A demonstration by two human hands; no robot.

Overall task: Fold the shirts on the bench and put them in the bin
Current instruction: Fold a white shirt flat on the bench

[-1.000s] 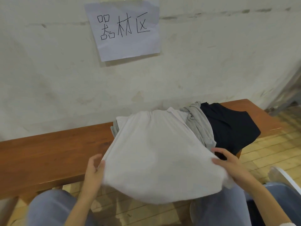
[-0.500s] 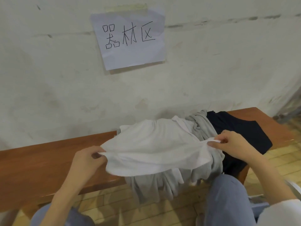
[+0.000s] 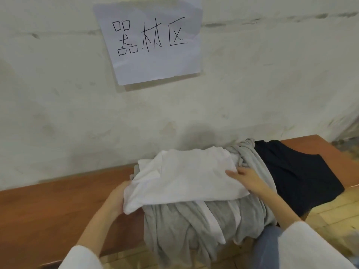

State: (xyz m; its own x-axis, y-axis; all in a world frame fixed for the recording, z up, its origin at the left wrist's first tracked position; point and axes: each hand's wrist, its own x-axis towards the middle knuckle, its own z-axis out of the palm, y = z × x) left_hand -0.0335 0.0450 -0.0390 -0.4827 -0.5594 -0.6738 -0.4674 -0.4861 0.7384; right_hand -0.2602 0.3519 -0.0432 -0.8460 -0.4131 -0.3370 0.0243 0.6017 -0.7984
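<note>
The white shirt (image 3: 186, 181) lies folded between the hands. The left hand (image 3: 114, 199) is at its left edge, fingers hidden under the cloth, so its hold cannot be told. The right hand (image 3: 248, 179) rests flat-fingered on its right edge. Beneath both hands a grey shirt (image 3: 194, 226) hangs over the wooden bench (image 3: 58, 206). A dark shirt (image 3: 295, 175) lies beyond the right hand. A paper sign (image 3: 151, 41) hangs on the pale wall (image 3: 252, 94) above.

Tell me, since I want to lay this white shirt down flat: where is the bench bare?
The widest bare wood is the bench left of the left hand, from wall to front edge. A small strip shows at the far right end, beyond the dark shirt. The middle is crowded: the white shirt lies on the grey shirt.
</note>
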